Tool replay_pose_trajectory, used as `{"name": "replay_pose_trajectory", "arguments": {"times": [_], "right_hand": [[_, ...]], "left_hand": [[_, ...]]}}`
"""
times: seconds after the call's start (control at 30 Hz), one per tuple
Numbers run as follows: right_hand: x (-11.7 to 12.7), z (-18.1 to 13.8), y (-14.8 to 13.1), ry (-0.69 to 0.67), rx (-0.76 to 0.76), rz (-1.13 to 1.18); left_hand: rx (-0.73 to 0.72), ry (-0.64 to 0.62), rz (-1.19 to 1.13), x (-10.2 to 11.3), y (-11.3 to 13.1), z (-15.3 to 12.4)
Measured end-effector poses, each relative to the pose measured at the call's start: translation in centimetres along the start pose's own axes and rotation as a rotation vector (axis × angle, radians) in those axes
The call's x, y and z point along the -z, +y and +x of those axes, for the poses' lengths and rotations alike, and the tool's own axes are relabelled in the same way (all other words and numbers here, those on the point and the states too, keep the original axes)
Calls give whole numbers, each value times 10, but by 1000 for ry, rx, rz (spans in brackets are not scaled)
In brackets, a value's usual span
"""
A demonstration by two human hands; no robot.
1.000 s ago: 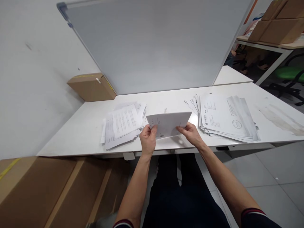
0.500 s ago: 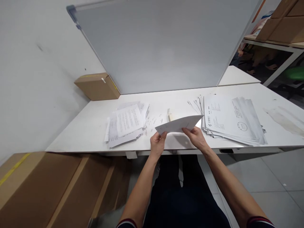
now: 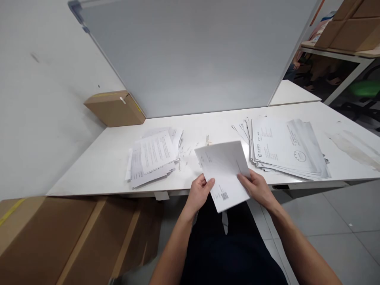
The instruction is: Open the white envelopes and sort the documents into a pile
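The left hand (image 3: 200,192) and right hand (image 3: 255,187) each pinched a side of a flat white paper (image 3: 227,168), thumbs on top. It hung over the front edge of the smooth white table (image 3: 89,168), its long axis running outward, far end leaning left, a square printed code (image 3: 225,196) at the near end. Large cardboard cartons (image 3: 44,237) stood at left, contents hidden. A ragged paper pile (image 3: 157,152) lay left, small scraps (image 3: 187,152) mid-table, a fanned, printed stack (image 3: 276,146) right. Beyond, a flat cardboard box (image 3: 115,110) sat beside a smooth grey-white board (image 3: 192,59).
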State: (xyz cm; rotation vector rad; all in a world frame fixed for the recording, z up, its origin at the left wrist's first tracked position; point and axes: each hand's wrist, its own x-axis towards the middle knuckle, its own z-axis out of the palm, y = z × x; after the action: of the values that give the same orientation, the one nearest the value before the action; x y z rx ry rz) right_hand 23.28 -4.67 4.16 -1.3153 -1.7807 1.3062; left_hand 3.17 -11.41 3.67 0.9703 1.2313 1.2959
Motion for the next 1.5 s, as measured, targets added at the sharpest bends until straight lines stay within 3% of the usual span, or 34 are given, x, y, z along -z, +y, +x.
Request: {"name": "replay_pose_trajectory", "arguments": {"times": [0.07,0.13,0.3,0.5,0.77,0.9,1.03,1.23,1.5], "right_hand": [[0,-17,10,-134,-115,81],[-2,-32,17,-180,-161,111],[2,-42,28,-22,-154,-106],[20,-28,29,-20,-194,-112],[28,-16,29,-81,-294,-23],[28,-12,27,-56,-289,-68],[27,-11,24,-48,-293,-86],[25,-12,19,-25,-301,-96],[21,-8,18,25,-246,-155]], "left_hand": [[16,63,5,1,-6,-5],[46,140,36,2,-13,-7],[90,157,91,-3,-18,1],[150,229,283,-8,-8,17],[-111,289,760,-9,-13,37],[-233,360,873,-4,-19,53],[-322,339,980,1,-20,66],[-331,250,1077,4,-19,71],[-316,249,1117,4,-18,71]]}}
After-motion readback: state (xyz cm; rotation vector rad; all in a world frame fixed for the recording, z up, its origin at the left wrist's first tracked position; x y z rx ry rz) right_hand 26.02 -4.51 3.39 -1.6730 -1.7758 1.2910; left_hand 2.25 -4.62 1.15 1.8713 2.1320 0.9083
